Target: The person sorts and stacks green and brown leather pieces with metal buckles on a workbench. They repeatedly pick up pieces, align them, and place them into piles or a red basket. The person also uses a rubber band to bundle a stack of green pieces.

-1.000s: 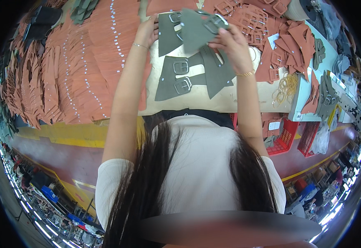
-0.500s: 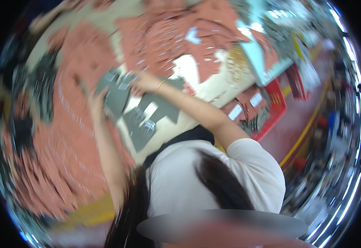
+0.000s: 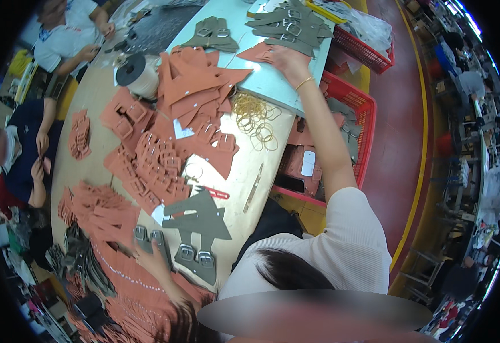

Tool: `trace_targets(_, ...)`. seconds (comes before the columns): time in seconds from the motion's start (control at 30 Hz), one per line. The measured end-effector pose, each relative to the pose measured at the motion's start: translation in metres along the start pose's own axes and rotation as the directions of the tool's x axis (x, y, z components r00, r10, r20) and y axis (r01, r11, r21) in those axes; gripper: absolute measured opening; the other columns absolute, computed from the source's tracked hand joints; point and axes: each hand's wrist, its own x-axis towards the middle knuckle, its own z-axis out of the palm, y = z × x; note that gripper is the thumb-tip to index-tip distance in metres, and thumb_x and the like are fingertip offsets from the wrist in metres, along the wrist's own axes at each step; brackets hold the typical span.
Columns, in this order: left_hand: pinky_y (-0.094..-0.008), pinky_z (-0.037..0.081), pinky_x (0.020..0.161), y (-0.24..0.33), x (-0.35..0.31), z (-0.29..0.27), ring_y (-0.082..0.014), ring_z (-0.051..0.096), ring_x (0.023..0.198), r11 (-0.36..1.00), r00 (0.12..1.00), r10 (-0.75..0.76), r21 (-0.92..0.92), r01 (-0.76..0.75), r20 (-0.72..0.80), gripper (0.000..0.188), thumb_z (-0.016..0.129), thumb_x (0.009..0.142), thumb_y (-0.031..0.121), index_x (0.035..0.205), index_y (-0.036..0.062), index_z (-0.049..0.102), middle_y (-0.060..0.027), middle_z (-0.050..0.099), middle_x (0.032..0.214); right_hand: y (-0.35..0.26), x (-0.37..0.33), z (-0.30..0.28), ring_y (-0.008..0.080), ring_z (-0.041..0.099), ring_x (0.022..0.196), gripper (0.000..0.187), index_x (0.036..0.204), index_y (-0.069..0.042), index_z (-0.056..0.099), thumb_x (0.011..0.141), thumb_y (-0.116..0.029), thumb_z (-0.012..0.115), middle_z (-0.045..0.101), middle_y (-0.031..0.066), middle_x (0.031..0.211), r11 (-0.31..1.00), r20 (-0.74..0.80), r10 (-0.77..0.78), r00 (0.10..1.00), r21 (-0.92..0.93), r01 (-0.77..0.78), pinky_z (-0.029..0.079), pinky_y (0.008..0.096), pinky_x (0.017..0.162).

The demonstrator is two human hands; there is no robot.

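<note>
At the table's near edge, my left hand is closed round a grey-green strap piece with silver buckles. Beside it lies another grey-green buckled strap piece, below a flat grey-green cut piece. My right hand is stretched far forward over a light blue board, its fingers closed on an orange cut piece. My palm hides part of that piece. Right behind the fingers is a pile of grey-green buckled straps. A smaller grey-green bundle sits left of it.
Orange cut pieces and orange buckled straps cover mid-table. Rubber bands, a red-handled tool and a thread cone lie among them. A red basket stands at the right. Two co-workers sit at the left.
My right hand has left the buckled pieces near my left hand and reached far forward to the blue board. The view has turned, bringing the co-workers in at the left.
</note>
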Motion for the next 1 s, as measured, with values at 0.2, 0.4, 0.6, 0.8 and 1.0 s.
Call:
trace_targets(0.2,-0.0468,0.033,0.102,0.025,-0.003,0.007,-0.0420,0.041,0.122,0.986,0.998,0.013,-0.165,-0.004,0.057,0.054,0.067,0.082,0.019,0.128,-0.0017,0.048,-0.0266,0.047,0.128,-0.006,0.098,-0.164,0.0241,0.060,0.086,0.042,0.116,-0.001,0.057,0.082,-0.023,0.068,0.062,0.0134,0.103,0.957,-0.720,0.280,0.634,0.259,-0.128,0.049,0.0383,0.072)
trace_targets(0.4,-0.0457,0.034,0.101,0.026,-0.012,-0.006,-0.0405,0.043,0.120,0.992,0.997,-0.059,-0.105,0.064,0.049,0.051,0.066,0.082,0.016,0.127,-0.0025,0.049,-0.0243,0.048,0.127,0.006,0.145,-0.176,0.0306,0.058,0.109,0.053,0.124,-0.012,0.055,0.082,-0.041,0.071,0.061,0.0120,0.118,0.862,-0.530,0.394,0.751,0.496,-0.102,0.044,0.0493,0.092)
trace_targets(0.6,-0.0437,0.036,0.098,-0.001,-0.023,-0.017,-0.0391,0.047,0.114,0.981,0.981,-0.185,-0.057,0.188,0.054,0.050,0.065,0.082,0.013,0.126,-0.0031,0.049,-0.0247,0.050,0.122,0.039,0.212,-0.200,0.0308,0.062,0.101,0.060,0.125,-0.011,0.055,0.073,-0.027,0.081,0.063,0.0103,0.117,0.948,-0.621,0.305,0.722,0.126,-0.292,0.046,0.0531,0.089)
trace_targets(0.8,-0.0409,0.039,0.095,-0.032,-0.038,-0.021,-0.0373,0.049,0.111,0.983,0.983,-0.183,-0.008,0.183,-0.033,0.049,0.064,0.083,0.014,0.127,-0.0035,0.049,-0.0245,0.052,0.120,-0.010,0.189,-0.162,0.0296,0.055,0.114,0.073,0.129,-0.007,0.051,0.068,-0.026,0.085,0.059,0.0116,0.124,0.906,-0.508,0.424,0.750,0.222,-0.361,0.046,0.0532,0.091)
trace_targets(1.0,-0.0398,0.040,0.093,-0.033,-0.037,-0.025,-0.0344,0.051,0.107,0.967,0.968,-0.252,-0.027,0.252,-0.007,0.047,0.062,0.086,0.015,0.126,-0.0035,0.049,-0.0234,0.054,0.118,-0.039,0.152,-0.128,0.0264,0.056,0.111,0.086,0.133,-0.006,0.047,0.062,-0.032,0.087,0.057,0.0104,0.127,0.926,-0.550,0.369,0.749,0.150,-0.347,0.049,0.0490,0.085)
